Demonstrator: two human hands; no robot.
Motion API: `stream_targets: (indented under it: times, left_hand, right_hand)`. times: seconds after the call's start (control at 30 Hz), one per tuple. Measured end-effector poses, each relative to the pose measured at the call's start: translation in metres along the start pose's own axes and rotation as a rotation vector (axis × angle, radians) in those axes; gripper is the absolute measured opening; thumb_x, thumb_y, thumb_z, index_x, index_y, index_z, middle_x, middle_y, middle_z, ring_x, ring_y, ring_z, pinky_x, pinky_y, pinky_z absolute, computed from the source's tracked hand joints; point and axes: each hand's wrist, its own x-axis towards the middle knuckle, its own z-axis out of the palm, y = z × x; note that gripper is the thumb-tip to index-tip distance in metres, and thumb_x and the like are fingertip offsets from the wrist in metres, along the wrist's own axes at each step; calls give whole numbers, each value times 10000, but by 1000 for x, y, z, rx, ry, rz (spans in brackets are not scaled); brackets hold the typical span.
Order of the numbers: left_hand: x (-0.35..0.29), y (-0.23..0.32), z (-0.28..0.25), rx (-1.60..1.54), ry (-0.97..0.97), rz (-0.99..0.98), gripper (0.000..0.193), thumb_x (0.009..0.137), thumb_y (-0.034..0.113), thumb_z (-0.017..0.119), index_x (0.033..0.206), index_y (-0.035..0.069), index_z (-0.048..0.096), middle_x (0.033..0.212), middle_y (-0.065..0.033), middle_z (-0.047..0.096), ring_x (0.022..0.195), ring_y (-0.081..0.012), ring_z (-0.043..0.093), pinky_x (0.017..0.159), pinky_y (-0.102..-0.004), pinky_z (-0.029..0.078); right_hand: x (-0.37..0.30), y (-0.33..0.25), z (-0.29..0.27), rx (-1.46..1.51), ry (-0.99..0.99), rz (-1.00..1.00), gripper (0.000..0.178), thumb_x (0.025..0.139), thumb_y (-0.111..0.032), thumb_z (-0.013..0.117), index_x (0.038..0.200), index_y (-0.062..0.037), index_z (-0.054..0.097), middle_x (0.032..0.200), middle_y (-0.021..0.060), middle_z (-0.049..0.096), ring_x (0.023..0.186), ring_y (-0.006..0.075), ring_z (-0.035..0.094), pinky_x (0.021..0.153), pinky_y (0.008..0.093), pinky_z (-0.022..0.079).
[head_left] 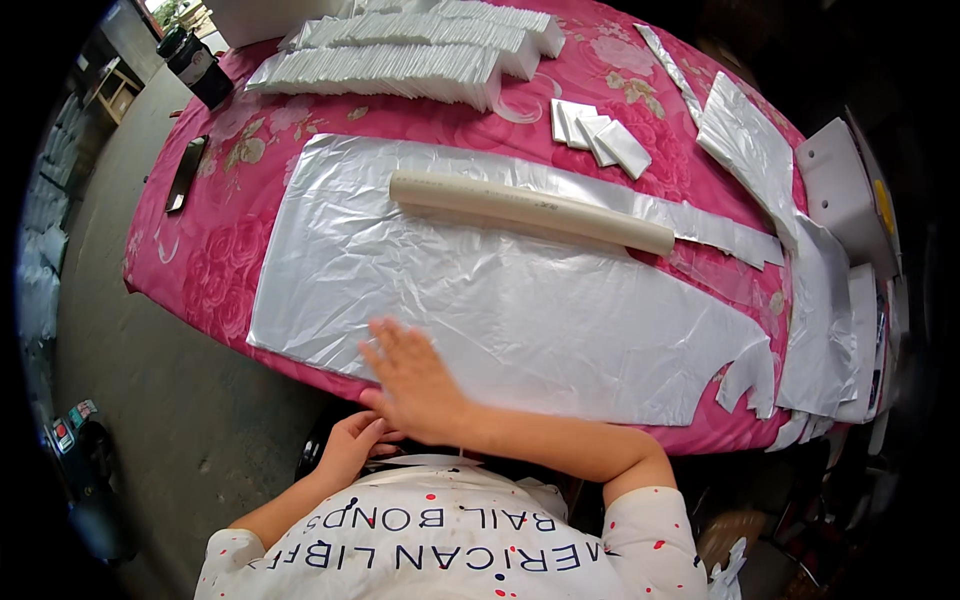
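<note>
Four folded white film squares (600, 140) are lying at one o'clock, apparently finished — the silvery film sheet (480, 300), lying flat at center, is seemingly remaining unfolded. At seven o'clock, the right hand (415, 388) is spreading open; the left hand (350, 442) is curling nearby — grip unclear.

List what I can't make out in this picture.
All in the head view:
Right hand: its fingers are motion-blurred; contact with the silvery plastic sheet is unclear.
Left hand: palm turned away; any grip is unclear.
Cream tube: markings too small to read; it hides the sheet beneath.
White box: cut off by the top edge.
</note>
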Motion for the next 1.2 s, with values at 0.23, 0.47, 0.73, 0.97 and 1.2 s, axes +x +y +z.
stream_targets:
  times: [0.23,0.47,0.73,0.97,1.2]
  left_hand:
    - [-13,36,2,882,25,366,227,757,52,653,974,-9,634,864,-134,663,773,-140,624,669,-266,490]
    - [5,56,26,832,46,861,285,735,67,684,1012,42,621,929,-125,642,784,-195,644,667,-267,510]
    - [14,52,46,976,-154,1034,348,726,72,688,1057,35,588,944,-88,661,812,-253,644,697,-315,522]
    - [19,62,44,1086,-129,1117,463,732,61,665,1161,23,496,979,-84,657,820,-251,640,683,-329,518]
    - [50,78,75,1253,-284,1283,457,724,72,646,1157,21,510,977,-114,640,802,-270,627,655,-344,509]
  right_hand:
    - [-9,-10,-12,7,-162,-324,351,809,-200,584,1081,13,529,1265,184,443,1289,340,288,1047,454,243]
    - [-6,88,-156,100,204,5,104,743,-52,674,822,-45,607,864,98,604,830,267,575,718,339,465]
    - [3,267,-303,-130,627,615,224,816,-170,600,938,16,631,853,141,651,779,257,614,708,341,467]
    - [4,232,-275,-524,668,438,347,799,-223,629,1064,-2,600,1097,177,589,1031,330,525,900,390,407]
    - [-79,138,-219,-385,213,383,469,777,-244,662,1169,-16,541,1008,175,590,1006,323,510,860,393,435]
